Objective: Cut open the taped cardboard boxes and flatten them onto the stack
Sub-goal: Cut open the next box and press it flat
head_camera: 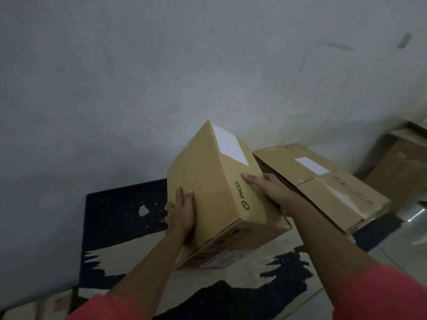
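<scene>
A tilted tan box [215, 192] marked PICO, white-labelled, is pressed between left hand [181, 213] and right hand [270, 192], fingers straight.

Closed brown cardboard box [215, 188] with white label and black "PICO" print, tilted on one edge above a rug, flattened cardboard stack [323, 181] just beside it at right
</scene>
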Tool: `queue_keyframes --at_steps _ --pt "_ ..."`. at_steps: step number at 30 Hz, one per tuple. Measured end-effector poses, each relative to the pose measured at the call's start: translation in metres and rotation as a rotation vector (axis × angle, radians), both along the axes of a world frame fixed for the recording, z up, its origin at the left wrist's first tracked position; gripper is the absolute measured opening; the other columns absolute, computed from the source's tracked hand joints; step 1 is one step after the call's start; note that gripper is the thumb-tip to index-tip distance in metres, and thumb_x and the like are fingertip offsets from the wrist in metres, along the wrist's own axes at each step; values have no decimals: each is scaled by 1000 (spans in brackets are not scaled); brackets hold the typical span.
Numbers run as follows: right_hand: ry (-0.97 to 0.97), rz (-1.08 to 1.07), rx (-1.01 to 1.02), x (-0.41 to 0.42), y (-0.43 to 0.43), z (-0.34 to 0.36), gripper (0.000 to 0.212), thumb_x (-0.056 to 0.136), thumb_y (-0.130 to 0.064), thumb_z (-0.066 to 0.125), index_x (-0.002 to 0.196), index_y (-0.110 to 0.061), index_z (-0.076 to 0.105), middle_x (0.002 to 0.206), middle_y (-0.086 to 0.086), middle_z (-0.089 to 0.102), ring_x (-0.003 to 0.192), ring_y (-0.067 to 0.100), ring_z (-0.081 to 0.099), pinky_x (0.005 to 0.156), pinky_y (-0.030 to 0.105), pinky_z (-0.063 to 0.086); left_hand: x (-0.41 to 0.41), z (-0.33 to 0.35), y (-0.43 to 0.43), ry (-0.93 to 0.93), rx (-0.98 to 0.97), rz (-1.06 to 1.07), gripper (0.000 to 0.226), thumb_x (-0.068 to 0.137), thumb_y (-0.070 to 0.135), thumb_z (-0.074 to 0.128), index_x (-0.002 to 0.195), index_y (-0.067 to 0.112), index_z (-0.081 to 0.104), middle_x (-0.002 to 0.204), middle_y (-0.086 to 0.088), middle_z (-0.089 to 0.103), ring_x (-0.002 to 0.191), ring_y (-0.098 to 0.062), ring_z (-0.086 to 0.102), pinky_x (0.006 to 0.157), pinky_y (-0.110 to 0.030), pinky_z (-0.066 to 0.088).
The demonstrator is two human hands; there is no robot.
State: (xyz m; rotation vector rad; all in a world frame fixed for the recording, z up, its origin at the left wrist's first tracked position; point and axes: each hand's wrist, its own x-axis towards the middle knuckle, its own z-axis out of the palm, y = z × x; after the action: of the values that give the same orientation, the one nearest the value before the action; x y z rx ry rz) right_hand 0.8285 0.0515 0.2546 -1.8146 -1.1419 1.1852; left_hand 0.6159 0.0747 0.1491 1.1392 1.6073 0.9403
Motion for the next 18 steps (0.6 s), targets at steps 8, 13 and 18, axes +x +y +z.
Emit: queue_keyframes --at_steps 8,13,18 --pt "-143 69 33 32 46 -19 98 64 -59 77 141 -20 31 136 3 46 112 21 50 98 42 43 33 -61 41 -272 -87 -49 76 87 79 22 146 32 34 148 -3 41 133 -25 40 112 -49 29" --pt "-205 159 15 43 68 -30 112 57 -66 77 145 -24 24 140 2 41 120 25 47 100 46 43 50 -40 43 -256 -90 52 32 104 35 30 133 28 44 130 -5 51 114 -26 52 87 -37 45" --pt "-224 308 65 47 80 -29 95 63 -51 82 137 -23 31 128 -1 44 110 18 48 86 35 43 55 -45 35 -135 -136 164 7 96 18 47 99 14 52 102 -11 62 80 -23 58 62 -33 50"
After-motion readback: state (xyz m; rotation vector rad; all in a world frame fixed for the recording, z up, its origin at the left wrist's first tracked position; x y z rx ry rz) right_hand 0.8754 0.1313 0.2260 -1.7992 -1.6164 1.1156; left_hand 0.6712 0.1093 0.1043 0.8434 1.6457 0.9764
